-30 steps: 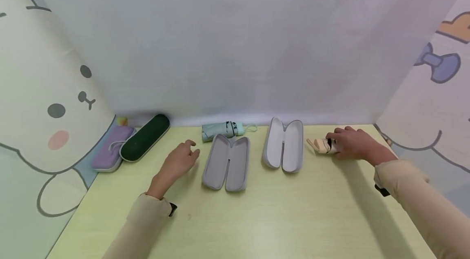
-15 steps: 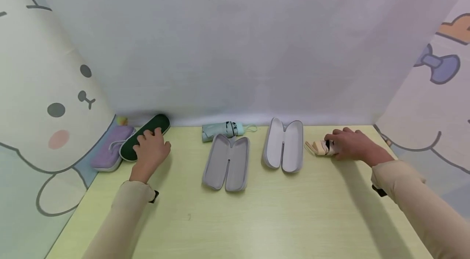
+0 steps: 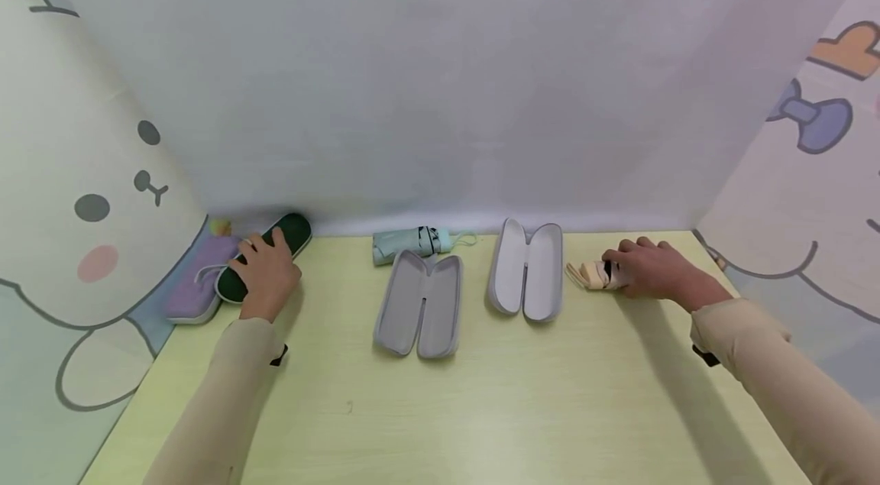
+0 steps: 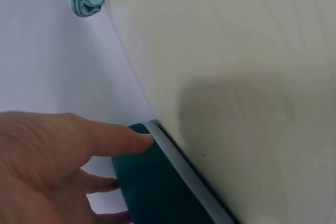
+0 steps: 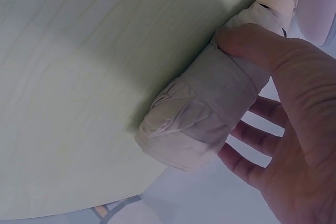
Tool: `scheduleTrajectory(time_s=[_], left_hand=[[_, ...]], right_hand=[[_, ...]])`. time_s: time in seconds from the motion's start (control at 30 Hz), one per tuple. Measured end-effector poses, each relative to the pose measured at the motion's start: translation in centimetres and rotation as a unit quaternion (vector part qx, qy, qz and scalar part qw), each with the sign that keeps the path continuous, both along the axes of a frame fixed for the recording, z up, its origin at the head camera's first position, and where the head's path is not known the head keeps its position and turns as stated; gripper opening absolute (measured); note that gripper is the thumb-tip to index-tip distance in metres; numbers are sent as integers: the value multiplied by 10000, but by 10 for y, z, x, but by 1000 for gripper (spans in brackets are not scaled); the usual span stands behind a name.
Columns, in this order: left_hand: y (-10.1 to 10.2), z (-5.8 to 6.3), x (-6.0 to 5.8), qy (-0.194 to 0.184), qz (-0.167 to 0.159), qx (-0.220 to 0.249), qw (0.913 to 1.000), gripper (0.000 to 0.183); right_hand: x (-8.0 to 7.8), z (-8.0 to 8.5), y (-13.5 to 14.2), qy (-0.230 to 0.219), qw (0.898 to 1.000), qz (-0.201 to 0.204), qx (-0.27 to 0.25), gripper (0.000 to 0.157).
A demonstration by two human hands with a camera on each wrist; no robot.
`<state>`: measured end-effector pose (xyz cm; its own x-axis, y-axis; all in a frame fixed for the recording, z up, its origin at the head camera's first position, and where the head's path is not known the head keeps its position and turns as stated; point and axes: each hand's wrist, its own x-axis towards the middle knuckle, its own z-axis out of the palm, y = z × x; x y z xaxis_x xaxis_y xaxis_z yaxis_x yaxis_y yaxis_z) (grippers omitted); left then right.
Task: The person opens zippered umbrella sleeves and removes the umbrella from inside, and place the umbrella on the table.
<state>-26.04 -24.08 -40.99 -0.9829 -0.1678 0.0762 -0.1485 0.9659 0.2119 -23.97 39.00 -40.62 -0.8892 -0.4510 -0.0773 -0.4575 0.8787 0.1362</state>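
Note:
In the head view, my left hand (image 3: 266,276) grips a dark green glasses case (image 3: 296,230) at the far left of the table. The left wrist view shows the thumb on the case's pale-rimmed edge and the other fingers along its opposite side. At the right, my right hand (image 3: 651,268) holds a beige folded umbrella (image 5: 215,90) lying on the table. Its thumb lies on one side and its fingers curl round the other. The umbrella's handle and wrist loop point left. My palm hides most of its body in the head view.
A purple case (image 3: 195,285) lies left of the green one, against the wall. Mid-table are an opened grey glasses case (image 3: 441,309) and an opened white glasses case (image 3: 509,271). A mint folded umbrella (image 3: 402,247) lies behind the grey case. A backdrop (image 3: 440,88) closes the rear.
My left hand has moved left from beside the grey case onto the green glasses case and taken hold of it. My right hand stays on the beige umbrella, which has turned slightly.

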Motion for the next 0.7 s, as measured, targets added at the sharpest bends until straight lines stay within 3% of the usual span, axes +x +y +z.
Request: scheduleTrajectory(time_s=[0.2, 0.37, 0.7], left_hand=[[-13, -10, -12, -156, -19, -463, 9988, 64], [-27, -15, -19, -390, -27, -432, 9983, 67], [-32, -23, -26, -159, -8, -430, 9989, 77]], right_hand=[[4, 2, -1, 103, 9999, 20, -128, 56], [5, 2, 0, 73, 9997, 0, -251, 59], [16, 10, -12, 260, 9972, 47, -693, 56]])
